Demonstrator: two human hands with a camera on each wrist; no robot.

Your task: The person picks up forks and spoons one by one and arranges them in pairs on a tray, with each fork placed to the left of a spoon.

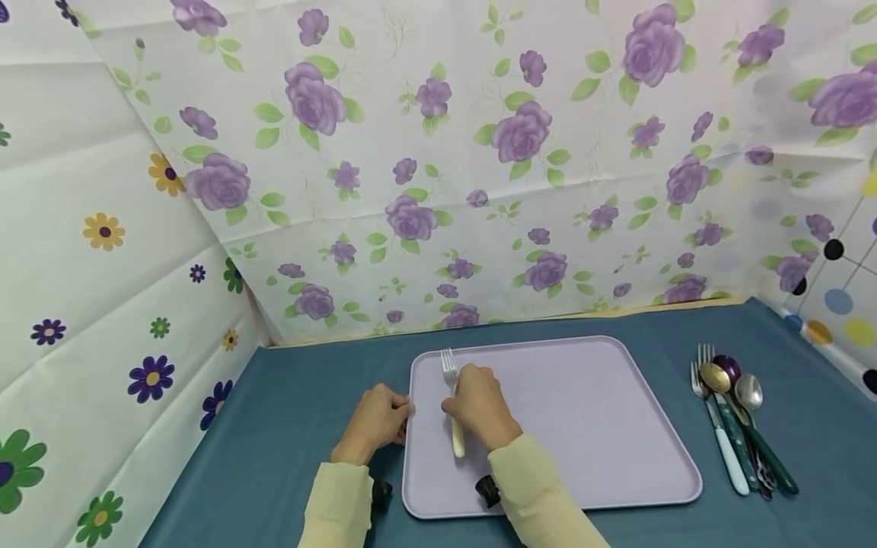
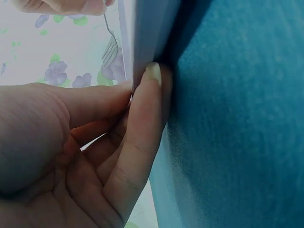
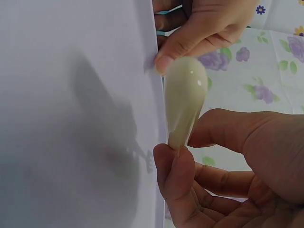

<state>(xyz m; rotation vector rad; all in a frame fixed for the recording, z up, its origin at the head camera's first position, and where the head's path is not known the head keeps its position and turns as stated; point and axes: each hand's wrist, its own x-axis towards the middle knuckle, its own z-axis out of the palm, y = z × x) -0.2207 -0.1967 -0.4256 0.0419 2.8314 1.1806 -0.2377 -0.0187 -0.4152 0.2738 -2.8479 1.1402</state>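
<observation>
My right hand (image 1: 477, 403) pinches a fork (image 1: 457, 438) by its cream handle, over the left part of a pale lilac tray (image 1: 562, 426). The fork's metal tines point toward the back wall, and its shadow falls on the tray in the right wrist view. In that view the rounded handle end (image 3: 186, 85) sticks out past the fingertips. At the tray's left edge my left hand (image 1: 377, 418) grips the rim (image 2: 145, 42), thumb on the upper side and fingers beneath in the left wrist view.
Right of the tray, a pile of cutlery (image 1: 736, 426) lies on the blue cloth (image 1: 315, 396): forks and spoons with white and dark green handles. Flowered sheets (image 1: 411, 167) hang behind and at the left side. A dotted sheet (image 1: 839, 297) stands on the right.
</observation>
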